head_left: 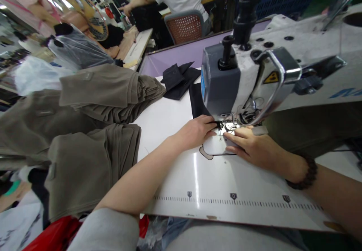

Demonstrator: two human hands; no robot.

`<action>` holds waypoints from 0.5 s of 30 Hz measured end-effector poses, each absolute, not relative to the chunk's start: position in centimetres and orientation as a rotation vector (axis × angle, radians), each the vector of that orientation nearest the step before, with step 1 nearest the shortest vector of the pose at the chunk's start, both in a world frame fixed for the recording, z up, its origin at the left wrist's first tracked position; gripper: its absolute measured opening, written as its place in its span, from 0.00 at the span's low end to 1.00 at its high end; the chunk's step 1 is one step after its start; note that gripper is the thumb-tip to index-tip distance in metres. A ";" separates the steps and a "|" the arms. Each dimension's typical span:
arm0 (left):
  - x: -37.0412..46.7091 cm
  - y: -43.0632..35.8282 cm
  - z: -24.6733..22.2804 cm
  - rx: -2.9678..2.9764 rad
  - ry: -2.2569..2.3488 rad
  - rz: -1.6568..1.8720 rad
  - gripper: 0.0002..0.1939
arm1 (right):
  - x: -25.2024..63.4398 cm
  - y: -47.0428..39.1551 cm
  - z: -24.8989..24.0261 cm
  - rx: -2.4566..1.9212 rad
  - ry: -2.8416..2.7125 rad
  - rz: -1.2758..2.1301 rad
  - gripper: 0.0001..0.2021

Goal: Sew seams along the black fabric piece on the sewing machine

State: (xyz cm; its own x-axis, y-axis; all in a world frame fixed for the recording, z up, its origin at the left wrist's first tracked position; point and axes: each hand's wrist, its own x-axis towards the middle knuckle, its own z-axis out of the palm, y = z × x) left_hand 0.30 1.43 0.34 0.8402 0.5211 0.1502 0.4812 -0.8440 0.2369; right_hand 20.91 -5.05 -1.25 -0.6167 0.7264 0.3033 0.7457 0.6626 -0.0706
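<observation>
Sewing machine (254,74): grey matt plastic head w/ shiny chrome metal guard; needle plate (216,145) smooth polished metal. Table (181,175) is glossy white laminate, reflecting light. Stacked khaki garments (93,130) = soft matt cloth, black fabric pieces (178,79) matt too; wrist beads (307,173) dark, dull.

Sewing machine (254,74): white and grey, yellow warning label. Table (169,123): white, black ruler marks near edge. Folded garments (93,130), left: olive-brown. Fabric pieces (178,79), far: black. Chair back (185,26): orange mesh. Wrist beads (307,173): dark brown.
</observation>
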 end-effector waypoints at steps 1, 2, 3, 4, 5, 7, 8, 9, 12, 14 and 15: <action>0.2 1.4 0.7 2.814 0.800 0.284 0.13 | 20.9 -5.1 -1.1 -1.174 -2.570 -0.084 0.15; 0.1 1.3 1.0 2.801 0.816 0.256 0.13 | 20.9 -5.1 -1.0 -1.169 -2.567 -0.070 0.14; 0.0 1.1 1.3 2.793 0.824 0.226 0.13 | 20.9 -5.1 -1.0 -1.167 -2.563 -0.054 0.13; 0.0 0.9 1.5 2.792 0.818 0.199 0.12 | 20.9 -5.2 -0.9 -1.166 -2.561 -0.041 0.13; -0.1 0.6 1.7 2.794 0.806 0.180 0.12 | 21.0 -5.2 -0.9 -1.166 -2.560 -0.034 0.12; -0.1 -0.1 2.0 2.789 0.800 0.176 0.12 | 21.0 -5.3 -0.8 -1.156 -2.566 -0.029 0.12; -0.1 -0.6 2.0 2.775 0.812 0.187 0.13 | 21.1 -5.3 -0.8 -1.145 -2.571 -0.024 0.12; 0.0 -1.0 2.1 2.751 0.831 0.199 0.14 | 21.2 -5.3 -0.7 -1.129 -2.574 -0.013 0.13; 0.3 -2.3 2.1 2.641 0.838 0.222 0.18 | 21.5 -5.4 -0.5 -1.059 -2.565 0.035 0.15; 0.5 -2.8 1.9 2.614 0.803 0.240 0.18 | 21.7 -5.4 -0.3 -1.018 -2.553 0.053 0.16; 0.6 -3.0 1.8 2.631 0.805 0.260 0.17 | 21.7 -5.4 -0.3 -0.999 -2.549 0.054 0.17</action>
